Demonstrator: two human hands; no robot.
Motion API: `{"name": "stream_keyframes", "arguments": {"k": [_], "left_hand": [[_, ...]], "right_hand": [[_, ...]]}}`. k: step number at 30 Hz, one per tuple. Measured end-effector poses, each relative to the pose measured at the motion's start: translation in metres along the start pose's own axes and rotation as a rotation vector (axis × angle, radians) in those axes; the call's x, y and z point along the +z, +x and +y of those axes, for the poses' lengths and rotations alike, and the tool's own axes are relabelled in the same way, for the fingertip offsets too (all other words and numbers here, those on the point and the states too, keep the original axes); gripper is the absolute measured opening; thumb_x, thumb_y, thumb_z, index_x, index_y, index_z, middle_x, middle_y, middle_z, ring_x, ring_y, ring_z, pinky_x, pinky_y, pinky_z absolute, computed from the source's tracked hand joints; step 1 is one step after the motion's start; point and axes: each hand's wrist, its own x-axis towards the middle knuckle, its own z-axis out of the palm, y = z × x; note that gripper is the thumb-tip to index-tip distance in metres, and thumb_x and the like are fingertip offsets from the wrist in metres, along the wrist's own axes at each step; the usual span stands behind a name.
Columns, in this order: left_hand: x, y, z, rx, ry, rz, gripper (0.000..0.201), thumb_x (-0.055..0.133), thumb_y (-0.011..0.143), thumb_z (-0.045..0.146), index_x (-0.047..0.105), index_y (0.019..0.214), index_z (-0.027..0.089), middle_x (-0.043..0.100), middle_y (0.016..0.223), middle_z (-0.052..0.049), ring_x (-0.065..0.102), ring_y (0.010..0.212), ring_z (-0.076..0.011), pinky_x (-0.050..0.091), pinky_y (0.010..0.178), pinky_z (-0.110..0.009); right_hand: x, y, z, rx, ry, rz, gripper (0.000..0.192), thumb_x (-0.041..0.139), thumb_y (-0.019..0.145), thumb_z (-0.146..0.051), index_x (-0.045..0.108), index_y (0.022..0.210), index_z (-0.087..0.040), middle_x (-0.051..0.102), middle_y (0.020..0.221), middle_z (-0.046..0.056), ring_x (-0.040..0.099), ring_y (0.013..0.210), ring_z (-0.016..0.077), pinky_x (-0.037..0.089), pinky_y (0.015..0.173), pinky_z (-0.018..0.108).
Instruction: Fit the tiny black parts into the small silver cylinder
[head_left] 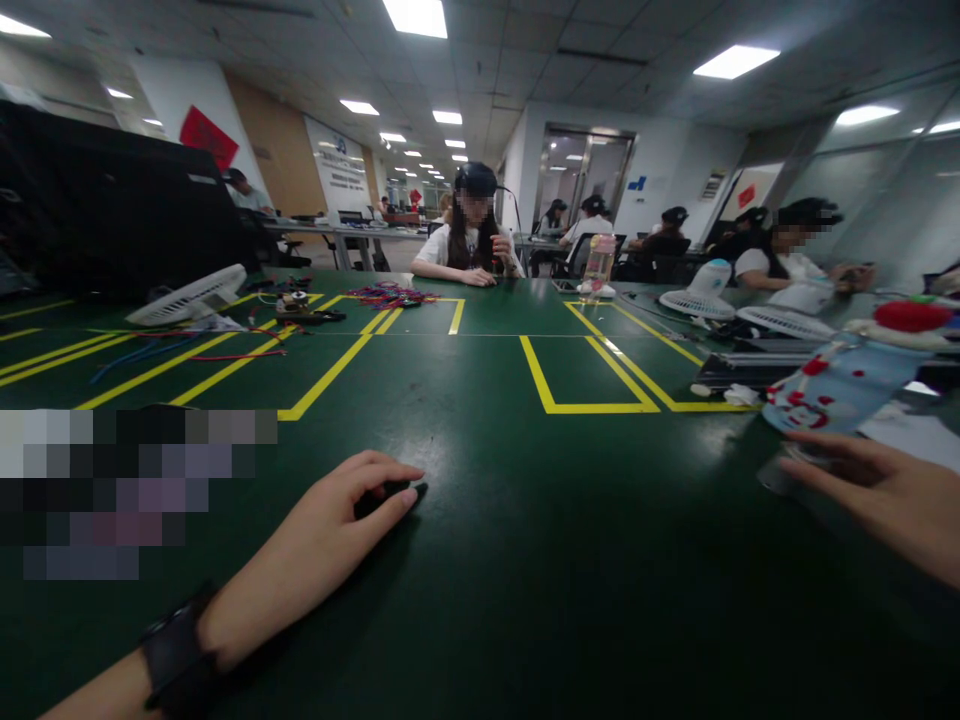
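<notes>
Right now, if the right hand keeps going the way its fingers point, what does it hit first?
Probably the clear bottle with red print: the right hand points left and forward at its base. Contact or a gap between them can't be judged.

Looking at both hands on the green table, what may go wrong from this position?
1. The right hand reaches close to a bottle with red patterns, which looks tilted or lying; a bump might send it rolling toward the table edge.
2. The left hand covers a small dark object with a loose grip, so it may slide away on the smooth green table.
3. Loose wires lie farther left and could snag a sweeping arm.
</notes>
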Motion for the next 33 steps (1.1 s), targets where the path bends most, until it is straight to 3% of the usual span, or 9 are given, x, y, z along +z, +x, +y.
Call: {"name": "stream_keyframes", "arguments": {"k": [2, 5, 8, 12, 14, 18, 22, 26, 33], "left_hand": [[0.000, 0.000, 0.002, -0.002, 0.002, -0.003, 0.033, 0.048, 0.087, 0.047, 0.063, 0.112, 0.031, 0.058, 0.114, -0.004, 0.058, 0.097, -0.0234, 0.049, 0.084, -0.039], [0.001, 0.001, 0.002, 0.003, 0.008, -0.009, 0.033, 0.048, 0.087, 0.047, 0.063, 0.111, 0.031, 0.058, 0.113, -0.004, 0.058, 0.097, -0.0233, 0.049, 0.081, -0.038], [0.002, 0.002, -0.001, 0.028, 0.018, -0.001, 0.033, 0.048, 0.087, 0.047, 0.063, 0.112, 0.031, 0.059, 0.111, -0.004, 0.058, 0.098, -0.0236, 0.049, 0.084, -0.039], [0.003, 0.001, 0.001, 0.042, 0.033, 0.019, 0.032, 0.050, 0.087, 0.045, 0.064, 0.111, 0.030, 0.060, 0.109, -0.004, 0.057, 0.098, -0.0227, 0.047, 0.086, -0.038], [0.007, 0.000, 0.013, 0.066, 0.027, 0.051, 0.029, 0.050, 0.088, 0.043, 0.064, 0.110, 0.030, 0.060, 0.108, -0.003, 0.057, 0.098, -0.0220, 0.047, 0.087, -0.037], [0.022, 0.005, 0.060, 0.201, -0.005, 0.086, 0.025, 0.051, 0.089, 0.035, 0.063, 0.110, 0.031, 0.060, 0.110, -0.002, 0.056, 0.099, -0.0199, 0.045, 0.088, -0.036], [0.032, 0.013, 0.096, 0.277, -0.074, 0.063, 0.016, 0.055, 0.087, 0.030, 0.070, 0.091, 0.028, 0.062, 0.097, 0.000, 0.057, 0.091, -0.0174, 0.046, 0.080, -0.030], [0.032, 0.015, 0.088, 0.209, -0.133, 0.092, 0.017, 0.055, 0.088, 0.033, 0.071, 0.091, 0.029, 0.062, 0.092, 0.000, 0.057, 0.086, -0.0163, 0.047, 0.076, -0.029], [0.050, 0.015, 0.057, 0.212, 0.084, -0.083, 0.017, 0.058, 0.085, 0.036, 0.071, 0.095, 0.040, 0.061, 0.112, 0.002, 0.054, 0.102, -0.0222, 0.042, 0.090, -0.042]], "right_hand": [[0.001, -0.011, -0.026, 0.017, 0.049, -0.072, 0.052, 0.057, 0.075, -0.055, 0.063, 0.114, -0.021, 0.069, 0.088, 0.010, 0.062, 0.058, 0.0154, 0.046, 0.051, 0.029], [0.012, -0.035, -0.078, -0.345, 0.257, -0.122, 0.048, 0.053, 0.082, -0.048, 0.055, 0.123, -0.025, 0.062, 0.113, 0.008, 0.063, 0.087, 0.0173, 0.051, 0.072, 0.031], [0.027, -0.061, -0.135, -0.699, 0.469, -0.291, 0.041, 0.053, 0.084, -0.039, 0.053, 0.123, -0.027, 0.058, 0.119, 0.004, 0.056, 0.106, 0.0156, 0.047, 0.092, 0.032], [0.044, -0.087, -0.182, -0.833, 0.607, -0.494, 0.040, 0.049, 0.086, -0.032, 0.050, 0.126, -0.027, 0.056, 0.119, 0.002, 0.054, 0.106, 0.0121, 0.046, 0.094, 0.028], [0.050, -0.093, -0.186, -0.814, 0.636, -0.507, 0.047, 0.053, 0.084, -0.031, 0.045, 0.130, -0.028, 0.055, 0.121, 0.003, 0.053, 0.108, 0.0126, 0.044, 0.097, 0.029], [0.065, -0.096, -0.178, -0.704, 0.729, -0.512, 0.083, 0.067, 0.073, -0.031, 0.019, 0.141, -0.027, 0.054, 0.122, 0.003, 0.054, 0.108, 0.0127, 0.044, 0.097, 0.031], [0.072, -0.095, -0.173, -0.645, 0.746, -0.573, 0.073, 0.064, 0.076, -0.030, 0.022, 0.135, -0.030, 0.058, 0.115, 0.000, 0.057, 0.101, 0.0112, 0.047, 0.091, 0.029], [0.068, -0.092, -0.171, -0.663, 0.717, -0.538, 0.057, 0.064, 0.075, -0.028, 0.037, 0.126, -0.030, 0.056, 0.116, -0.001, 0.056, 0.100, 0.0106, 0.047, 0.088, 0.026], [0.063, -0.091, -0.167, -0.666, 0.689, -0.521, 0.044, 0.062, 0.076, -0.026, 0.045, 0.116, -0.030, 0.058, 0.108, -0.005, 0.056, 0.093, 0.0074, 0.047, 0.082, 0.021]]}}
